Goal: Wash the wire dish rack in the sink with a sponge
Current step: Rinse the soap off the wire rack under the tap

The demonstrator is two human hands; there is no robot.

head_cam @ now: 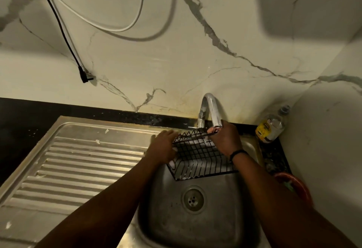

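Note:
A black wire dish rack (197,159), streaked with white suds, sits tilted over the far part of the steel sink (219,214). My left hand (163,146) grips the rack's left rim. My right hand (225,139) holds the rack's far right corner, just under the faucet spout (214,114). No sponge shows in this view. Whether water runs from the spout, I cannot tell.
A ribbed steel drainboard (84,161) lies left of the basin. A clear bottle with a yellow label (271,128) stands in the back right corner. A red bowl rim (299,187) sits at the right. A black plug (86,76) dangles on the marble wall.

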